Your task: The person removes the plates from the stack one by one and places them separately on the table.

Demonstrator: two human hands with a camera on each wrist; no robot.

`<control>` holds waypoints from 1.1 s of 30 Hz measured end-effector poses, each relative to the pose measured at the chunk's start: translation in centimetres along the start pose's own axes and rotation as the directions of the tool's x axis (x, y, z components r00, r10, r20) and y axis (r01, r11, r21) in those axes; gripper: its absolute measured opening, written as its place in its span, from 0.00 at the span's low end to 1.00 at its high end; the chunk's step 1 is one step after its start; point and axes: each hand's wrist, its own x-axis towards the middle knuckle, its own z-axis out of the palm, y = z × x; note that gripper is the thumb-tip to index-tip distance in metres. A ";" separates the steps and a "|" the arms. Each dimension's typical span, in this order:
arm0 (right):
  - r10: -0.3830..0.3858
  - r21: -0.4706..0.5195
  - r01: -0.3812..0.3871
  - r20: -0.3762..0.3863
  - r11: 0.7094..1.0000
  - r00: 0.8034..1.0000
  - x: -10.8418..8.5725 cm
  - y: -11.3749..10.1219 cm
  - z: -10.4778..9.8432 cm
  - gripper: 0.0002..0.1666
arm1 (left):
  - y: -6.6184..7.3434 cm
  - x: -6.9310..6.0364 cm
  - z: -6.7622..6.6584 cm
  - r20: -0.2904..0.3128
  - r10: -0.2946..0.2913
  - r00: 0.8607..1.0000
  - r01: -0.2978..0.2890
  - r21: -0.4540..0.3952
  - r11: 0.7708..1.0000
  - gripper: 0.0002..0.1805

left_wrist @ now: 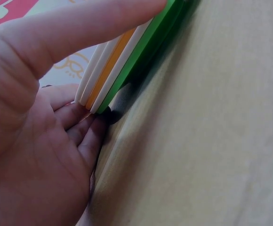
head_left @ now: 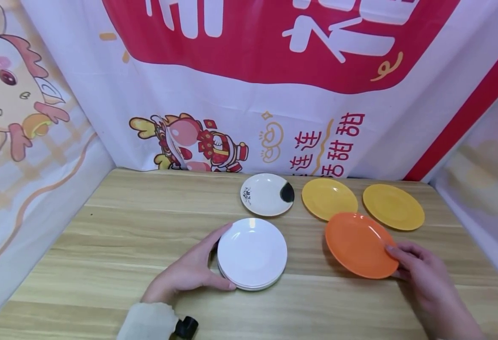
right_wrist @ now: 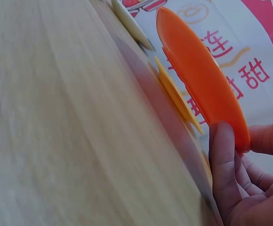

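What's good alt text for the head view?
A person's right hand holds an orange plate tilted above a table while the left hand grips a white-topped stack of plates. Behind lie two yellow plates and a patterned white plate, before a printed cloth.

left fingers (head_left: 215, 236): gripping in a curve | right fingers (right_wrist: 223, 155): pinching
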 end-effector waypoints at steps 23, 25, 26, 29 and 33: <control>0.030 -0.047 -0.035 -0.090 0.998 0.995 0.3 0.6 -4.7 0.10 | 0.3 -0.1 0.1 0.000 -0.007 1.000 0.007 -0.012 1.000 0.73; 0.018 -0.056 -0.023 -0.099 0.998 0.995 0.3 0.6 -5.0 0.09 | 0.2 -0.1 0.0 0.000 -0.008 1.000 0.008 -0.010 1.000 0.74; 0.014 -0.058 -0.020 -0.103 0.998 0.995 0.3 0.7 -5.2 0.09 | 0.2 -0.1 0.0 -0.001 -0.007 1.000 0.007 -0.009 1.000 0.74; 0.030 -0.088 -0.043 -0.148 0.995 0.989 0.5 0.6 -5.5 0.04 | 0.1 -0.1 0.0 0.001 -0.003 1.000 0.003 -0.012 1.000 0.74; 0.082 -0.111 -0.105 -0.197 0.988 0.977 0.6 0.5 -5.9 0.11 | 0.0 -0.1 0.0 0.004 0.004 1.000 -0.004 -0.020 1.000 0.74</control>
